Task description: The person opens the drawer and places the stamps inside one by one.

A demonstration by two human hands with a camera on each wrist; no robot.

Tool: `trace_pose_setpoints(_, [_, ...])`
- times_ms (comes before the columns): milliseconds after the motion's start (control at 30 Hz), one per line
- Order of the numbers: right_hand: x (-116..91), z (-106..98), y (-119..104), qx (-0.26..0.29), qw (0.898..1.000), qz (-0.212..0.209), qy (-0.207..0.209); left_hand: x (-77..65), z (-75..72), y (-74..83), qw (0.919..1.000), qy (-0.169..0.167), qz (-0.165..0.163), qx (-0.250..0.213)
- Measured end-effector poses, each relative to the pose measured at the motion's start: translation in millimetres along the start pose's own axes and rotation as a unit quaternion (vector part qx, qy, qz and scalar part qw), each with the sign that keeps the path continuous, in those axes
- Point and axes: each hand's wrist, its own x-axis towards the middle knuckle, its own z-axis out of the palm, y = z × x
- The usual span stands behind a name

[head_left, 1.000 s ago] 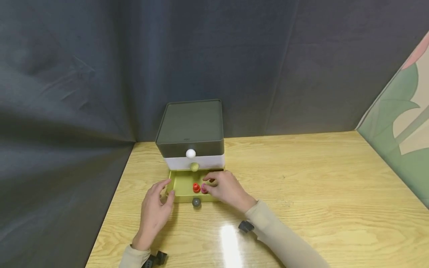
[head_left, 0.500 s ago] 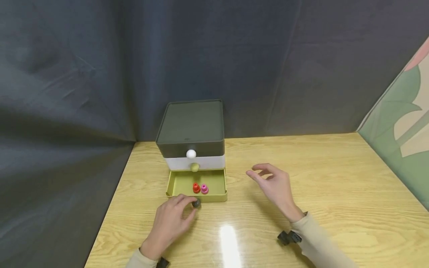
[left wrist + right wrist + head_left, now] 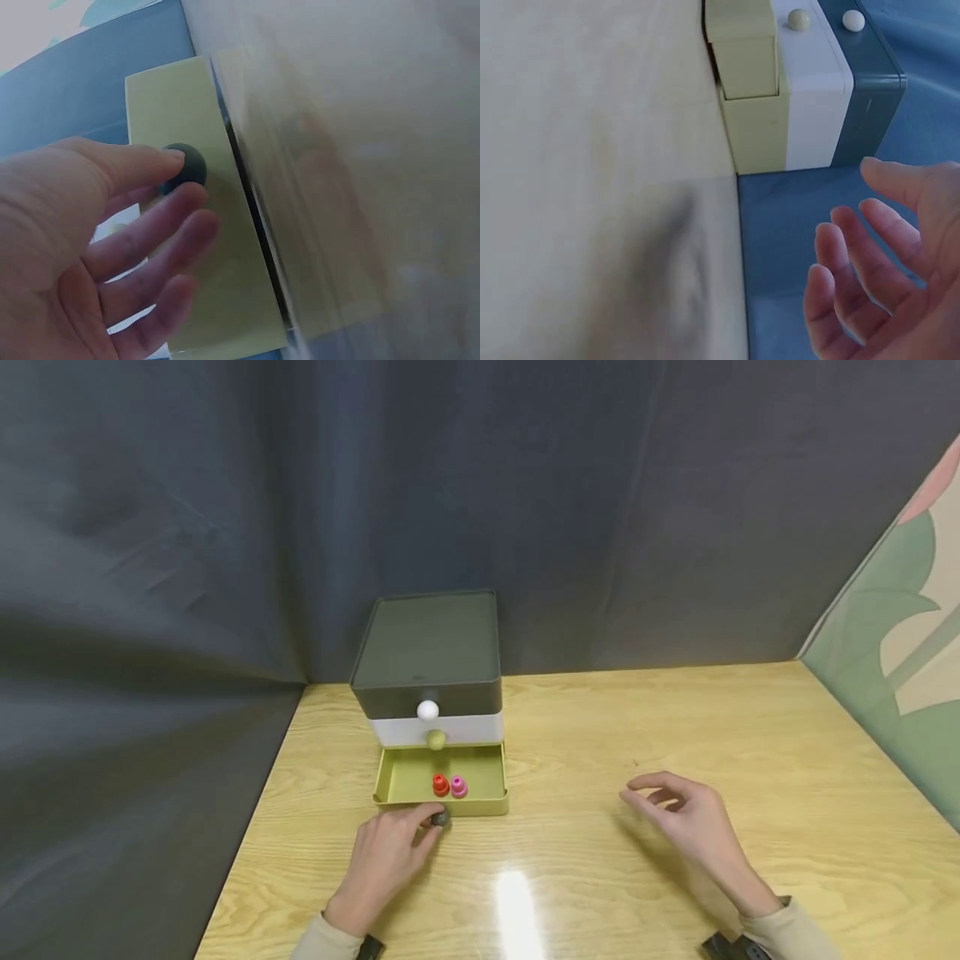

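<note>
A small three-tier drawer unit [image 3: 427, 639] stands against the dark curtain, its yellow-green bottom drawer [image 3: 480, 807] pulled out. Inside that drawer a red piece [image 3: 441, 786] and a pink piece [image 3: 459, 787], both small and stepped like cones, stand side by side. My left hand [image 3: 384, 852] pinches the dark grey round knob [image 3: 190, 166] on the drawer's front between thumb and index finger; its other fingers spread loosely below, as the left wrist view shows. Well to the right, my right hand [image 3: 690, 818] hovers over the table with loosely bent fingers, holding nothing.
The upper drawers are closed, with a white knob [image 3: 427, 711] on the dark one and a yellow-green knob [image 3: 436, 739] on the white one. Wood-grain table [image 3: 600, 735] surrounds the unit. Dark curtain [image 3: 562, 527] hangs behind and left; a leaf-patterned panel [image 3: 900, 635] borders the right.
My right hand has left the pink piece in the drawer and moved away to the right. My left hand has gone from the drawer's left side to its knob and now pinches it.
</note>
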Motion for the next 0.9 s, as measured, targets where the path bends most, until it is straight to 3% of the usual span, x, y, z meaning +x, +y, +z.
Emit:
trace_pose_setpoints(267, [-14, -5, 13, 0.002, 1.000, 0.004, -0.019, 3.3, 2.4, -1.3, 0.9996, 0.008, -0.026, -0.008])
trace_pose_setpoints(467, [-15, -7, 13, 0.001, 1.000, 0.014, -0.028, 14.5, 4.7, -3.6, 0.9992, 0.007, -0.037, -0.011])
trace_pose_setpoints(900, [-17, -11, 13, 0.011, 0.998, 0.026, -0.049, 37.2, 9.6, -17.0, 0.9898, -0.022, -0.086, -0.111])
